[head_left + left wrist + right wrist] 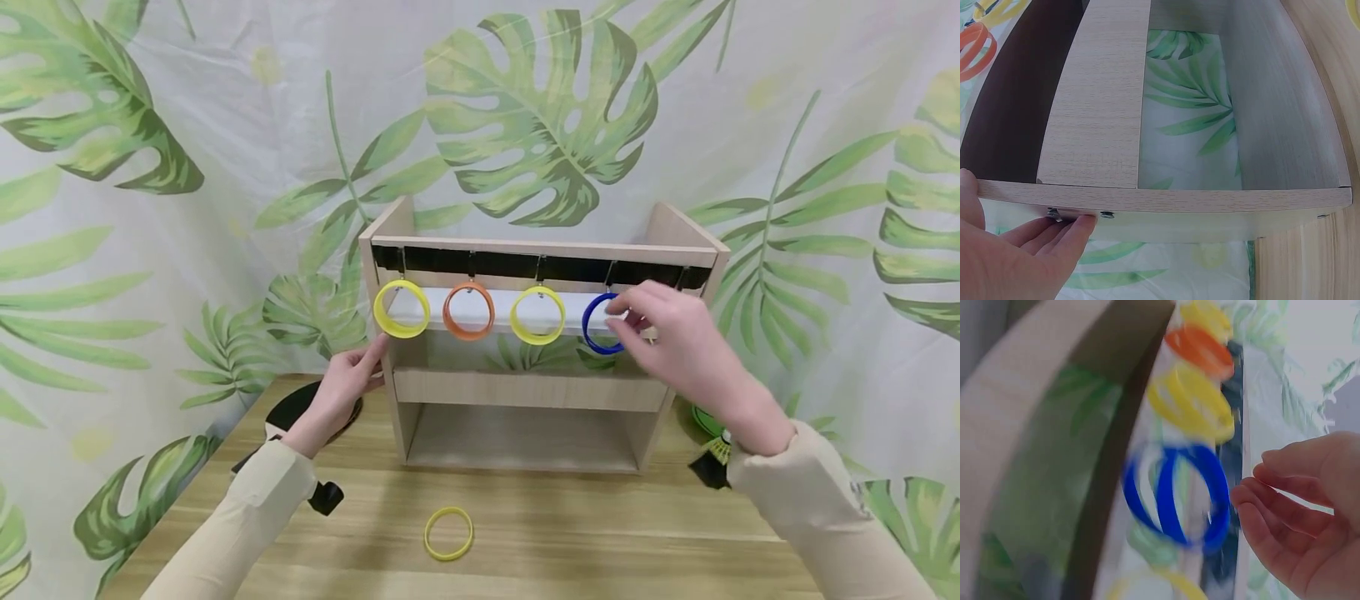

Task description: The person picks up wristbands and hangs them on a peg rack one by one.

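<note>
A light wooden shelf unit stands on the table. My left hand holds its left side panel, thumb at the front edge and fingers along the outer face. Hooks on a black strip carry a yellow ring, an orange ring, another yellow ring and a blue ring. Beside the blue one is my right hand, fingers loosely bent; the right wrist view shows them apart from it, holding nothing. Lower in that view, part of a yellow ring shows.
One yellow ring lies on the wooden table in front of the unit. A black round object sits behind my left forearm. At the right, a shuttlecock-like object lies near my sleeve. A leaf-patterned cloth hangs behind.
</note>
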Demonstrator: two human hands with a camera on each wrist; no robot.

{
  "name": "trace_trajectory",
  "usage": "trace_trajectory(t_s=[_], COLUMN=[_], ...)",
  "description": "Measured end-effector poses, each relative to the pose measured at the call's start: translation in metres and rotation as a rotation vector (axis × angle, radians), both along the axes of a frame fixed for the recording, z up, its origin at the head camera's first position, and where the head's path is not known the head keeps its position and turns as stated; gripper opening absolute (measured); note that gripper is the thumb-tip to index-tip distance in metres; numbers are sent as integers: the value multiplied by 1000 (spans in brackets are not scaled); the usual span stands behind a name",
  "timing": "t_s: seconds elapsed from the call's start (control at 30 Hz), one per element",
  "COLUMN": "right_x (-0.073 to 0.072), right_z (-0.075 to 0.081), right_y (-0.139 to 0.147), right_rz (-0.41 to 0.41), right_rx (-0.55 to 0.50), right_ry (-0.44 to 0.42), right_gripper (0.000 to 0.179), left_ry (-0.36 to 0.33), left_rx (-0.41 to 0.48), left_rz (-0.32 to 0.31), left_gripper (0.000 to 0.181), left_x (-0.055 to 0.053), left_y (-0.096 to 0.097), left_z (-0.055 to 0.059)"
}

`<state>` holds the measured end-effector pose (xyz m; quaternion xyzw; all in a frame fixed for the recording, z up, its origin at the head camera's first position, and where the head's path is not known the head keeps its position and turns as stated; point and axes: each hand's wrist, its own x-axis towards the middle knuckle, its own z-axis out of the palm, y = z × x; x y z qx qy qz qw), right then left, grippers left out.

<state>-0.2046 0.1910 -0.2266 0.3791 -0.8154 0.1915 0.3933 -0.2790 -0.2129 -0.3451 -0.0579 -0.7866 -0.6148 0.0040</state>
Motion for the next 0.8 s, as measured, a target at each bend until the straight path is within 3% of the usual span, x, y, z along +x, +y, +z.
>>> trace_trajectory(t_s=[0.17, 0.5, 0.67, 0.8], right_x=[9, 12, 5, 0], right_z=[-43, -168, -212, -238], right_y=[-28, -87, -106, -118], right_rz=[121, 221, 249, 229], right_rx=[39, 217, 242, 260], right_ry=[-81, -426, -535, -594], right_gripper=[14, 6, 6, 5], left_ry=[-4, -8, -4, 0], left_rx=[4, -7, -1, -2], left_rz=[0, 1, -3, -9], left_gripper=[77, 78, 77, 77], left_x=[0, 2, 1, 1], left_y=[0, -2, -1, 0], left_z=[2, 2, 3, 2])
